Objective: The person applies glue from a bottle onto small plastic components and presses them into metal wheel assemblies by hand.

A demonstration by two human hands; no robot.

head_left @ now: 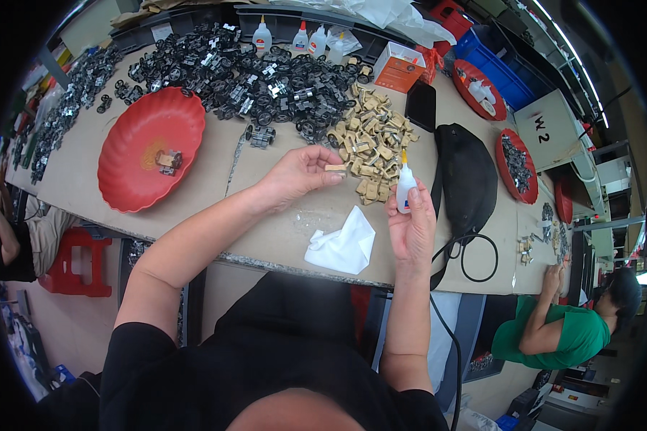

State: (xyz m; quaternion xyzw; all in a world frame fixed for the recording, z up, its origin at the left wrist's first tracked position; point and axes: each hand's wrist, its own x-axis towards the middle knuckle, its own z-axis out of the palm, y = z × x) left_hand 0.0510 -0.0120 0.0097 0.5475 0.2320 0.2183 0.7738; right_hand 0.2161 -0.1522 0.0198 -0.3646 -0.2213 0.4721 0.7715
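Observation:
My left hand point(298, 172) pinches a small tan wooden block point(336, 168) just beside a heap of several similar tan blocks point(370, 140). My right hand point(412, 226) holds a small white glue bottle point(406, 188) upright, its yellow tip pointing up, a little right of the block. A crumpled white cloth point(343, 243) lies on the brown table point(273, 233) below and between both hands.
A big red bowl point(133, 140) with a small part stands at left. Black wheeled parts point(244, 75) are piled at the back, with glue bottles point(262, 36) and an orange box point(397, 68). A black pouch point(467, 176) and red dishes point(517, 167) lie right. Another person in green point(564, 330) works at right.

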